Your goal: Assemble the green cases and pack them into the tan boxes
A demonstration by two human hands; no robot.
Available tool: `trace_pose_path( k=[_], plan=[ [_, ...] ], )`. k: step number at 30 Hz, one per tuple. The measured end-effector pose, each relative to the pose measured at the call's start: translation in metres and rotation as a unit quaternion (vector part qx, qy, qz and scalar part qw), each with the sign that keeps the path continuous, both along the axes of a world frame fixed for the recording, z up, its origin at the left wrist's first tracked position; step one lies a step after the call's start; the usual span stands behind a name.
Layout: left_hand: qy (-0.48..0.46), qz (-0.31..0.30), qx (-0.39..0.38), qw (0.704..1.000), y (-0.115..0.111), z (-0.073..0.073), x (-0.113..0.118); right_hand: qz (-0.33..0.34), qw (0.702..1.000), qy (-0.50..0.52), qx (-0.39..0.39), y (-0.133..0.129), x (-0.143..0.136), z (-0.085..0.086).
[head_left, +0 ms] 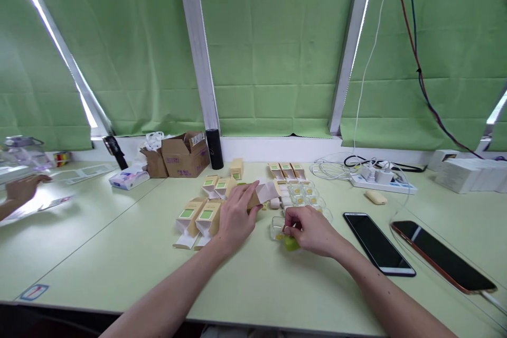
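Observation:
My left hand (237, 214) is wrapped round a small tan carton (254, 199) whose white flap stands open to the right. My right hand (307, 228) has its fingers pinched at a clear plastic cup (277, 227), beside a green piece (291, 243) under the fingers; exactly what the pinch holds is hidden. Several tan cartons with green windows (187, 214) lie left of my left hand. Clear cups with yellow centres (300, 200) stand in rows behind my right hand, next to small whitish pieces (274, 203). Three open cartons (287, 171) are at the back.
Two phones (378, 243) (441, 256) lie on the right, near a power strip (383, 184) with cables. At the back left are a cardboard box (185, 156), a black cylinder (214, 149) and a tissue pack (129, 177). Another person's hand (26, 190) is at far left.

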State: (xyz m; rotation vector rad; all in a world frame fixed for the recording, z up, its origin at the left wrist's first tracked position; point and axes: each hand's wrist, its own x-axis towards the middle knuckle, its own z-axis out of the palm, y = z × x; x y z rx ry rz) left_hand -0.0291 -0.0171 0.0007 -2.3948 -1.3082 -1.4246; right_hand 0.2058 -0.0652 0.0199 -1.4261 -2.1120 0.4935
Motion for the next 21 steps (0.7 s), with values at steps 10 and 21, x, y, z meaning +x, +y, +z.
trace_pose_path(
  k=[10,21],
  plan=[
    [-0.444,-0.223,-0.287,0.819,0.012,0.004,0.002,0.081,0.951,0.297,0.008,0.01,-0.001,-0.008],
    [-0.568,-0.3,-0.381,0.665,0.015,0.001,0.002,0.087,0.969,0.232,0.026,0.024,-0.007,-0.033]
  ],
)
